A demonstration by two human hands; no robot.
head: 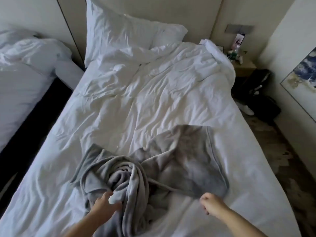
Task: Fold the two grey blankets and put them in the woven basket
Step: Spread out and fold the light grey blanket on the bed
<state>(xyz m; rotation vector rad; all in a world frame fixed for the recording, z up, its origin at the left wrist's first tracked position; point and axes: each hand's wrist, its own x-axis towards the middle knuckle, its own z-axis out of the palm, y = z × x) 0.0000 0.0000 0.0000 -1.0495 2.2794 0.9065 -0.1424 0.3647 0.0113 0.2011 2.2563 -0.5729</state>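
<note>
Grey fleece at the near end of the white bed [130,106]: left hand [104,205] grips a fold of the bunched grey blanket [123,180], the flatter grey blanket [191,161] spread just beside it. Right hand [211,203] curled at the flatter one's near edge, too blurred to tell if it holds cloth.

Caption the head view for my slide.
Left hand grips the bunched blanket; right hand sits at the edge of the spread blanket, on a rumpled white bed.

Blankets [188,168] plain grey; duvet [153,93] white; painting [304,79] blue-gold, seemingly abstract.
</note>
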